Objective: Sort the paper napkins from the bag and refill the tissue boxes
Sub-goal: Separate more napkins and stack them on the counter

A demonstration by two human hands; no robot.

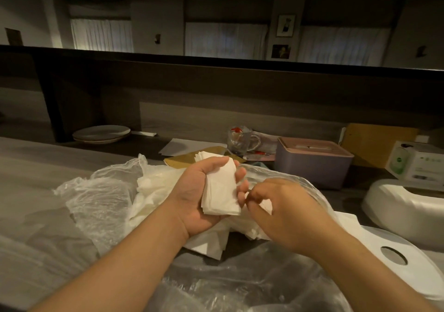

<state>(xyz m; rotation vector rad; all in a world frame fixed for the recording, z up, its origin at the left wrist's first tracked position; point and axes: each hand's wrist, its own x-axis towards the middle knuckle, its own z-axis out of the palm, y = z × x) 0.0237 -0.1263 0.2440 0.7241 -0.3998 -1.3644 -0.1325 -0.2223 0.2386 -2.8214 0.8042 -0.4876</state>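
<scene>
Now, left hand: my left hand [201,191] lies palm up, fingers curled round a stack of folded napkins [219,191], held above the bag.
Right hand: my right hand [281,206] sits just right of the stack, fingertips pinching a small white napkin [266,206].
Bag: the clear plastic bag [101,198] spreads open on the counter [36,167] beneath both hands, loose napkins [156,191] piled inside.
Boxes: a lilac tissue box [312,167] stands far right; a white tissue box [403,206] sits nearer, right edge.
Lid: a white lid [422,270] with an oval hole lies near right.
Plates: stacked plates [102,133] rest far left.
</scene>
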